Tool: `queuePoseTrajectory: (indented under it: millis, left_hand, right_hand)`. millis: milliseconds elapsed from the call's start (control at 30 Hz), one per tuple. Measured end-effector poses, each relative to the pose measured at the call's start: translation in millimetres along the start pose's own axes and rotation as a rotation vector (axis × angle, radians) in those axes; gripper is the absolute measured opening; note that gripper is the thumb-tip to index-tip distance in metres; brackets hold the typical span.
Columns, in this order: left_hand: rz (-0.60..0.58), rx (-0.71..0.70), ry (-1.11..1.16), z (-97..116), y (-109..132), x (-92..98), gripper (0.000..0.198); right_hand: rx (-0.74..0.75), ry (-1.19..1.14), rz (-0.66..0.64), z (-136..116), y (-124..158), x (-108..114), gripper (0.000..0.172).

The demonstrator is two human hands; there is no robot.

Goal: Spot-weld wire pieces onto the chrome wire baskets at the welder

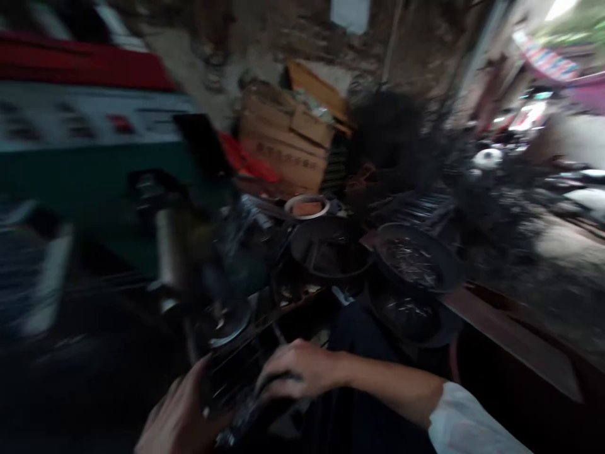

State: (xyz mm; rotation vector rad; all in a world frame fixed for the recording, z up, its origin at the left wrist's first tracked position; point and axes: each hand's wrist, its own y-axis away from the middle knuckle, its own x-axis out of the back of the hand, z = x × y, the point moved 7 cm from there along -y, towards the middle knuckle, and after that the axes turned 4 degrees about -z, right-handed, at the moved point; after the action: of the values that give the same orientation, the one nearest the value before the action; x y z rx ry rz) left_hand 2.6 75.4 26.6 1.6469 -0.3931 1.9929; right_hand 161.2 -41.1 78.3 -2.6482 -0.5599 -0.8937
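Note:
Motion blur smears much of the view. My right hand (295, 371) reaches in from the right at the bottom centre, its fingers curled round a dark thing whose kind I cannot make out. To its left, low in the picture, is my left hand (177, 413), beside a dark slatted piece (236, 372). The left fingers are too smeared to show their grip. Shiny dark bits (243, 416) lie between the two hands. Just beyond them stands a round glassy or metal dish (229, 323).
A dark round pan (331, 268) stands ahead. To its right, another pan (411, 258) holds several thin metal pieces, above a lower bowl (409, 318). A plank (515, 337) slants at right. Green machinery (94, 183) fills the left; a cardboard box (283, 139) leans at the back.

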Motion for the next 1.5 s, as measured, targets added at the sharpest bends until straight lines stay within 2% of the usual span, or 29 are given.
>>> queuePoseTrajectory:
  millis: [100,200,333,467,567,733,1067,1200,1500]
  left_hand:
    - [0.121,0.039,-0.080,9.5,20.4,15.0,0.078]
    - [0.210,0.030,-0.070,25.6,23.6,30.6,0.072]
    - [0.261,0.021,0.029,33.2,25.2,45.4,0.076]
    - [0.298,0.028,0.111,29.8,28.3,52.6,0.083]
    - [0.324,0.036,0.140,25.3,28.1,55.2,0.083]
    - [0.340,0.046,0.168,21.0,27.9,56.6,0.086]
    - [0.389,0.058,0.222,11.8,6.4,58.9,0.082]
    - [0.394,0.070,0.235,9.3,2.6,63.5,0.088]
    - [0.368,0.059,0.207,7.0,-2.5,68.2,0.085]
  right_hand:
    - [0.005,0.255,0.036,3.1,-6.9,-6.6,0.008]
    - [0.022,0.429,0.084,7.2,-18.3,-7.7,0.005]
    - [0.056,0.614,0.075,8.6,-32.6,-13.7,0.005]
    - [0.167,0.760,0.080,3.9,-34.8,-21.1,0.022]
    - [0.237,0.833,0.112,0.7,-32.1,-23.3,0.028]
    - [0.273,0.798,0.129,-0.1,-27.7,-20.3,0.032]
    - [0.136,0.780,0.091,29.1,-46.5,-8.3,0.040]
    - [0.132,0.781,0.087,35.7,-51.1,-6.3,0.043]
    - [0.139,0.718,0.124,27.5,-58.4,-1.5,0.039]
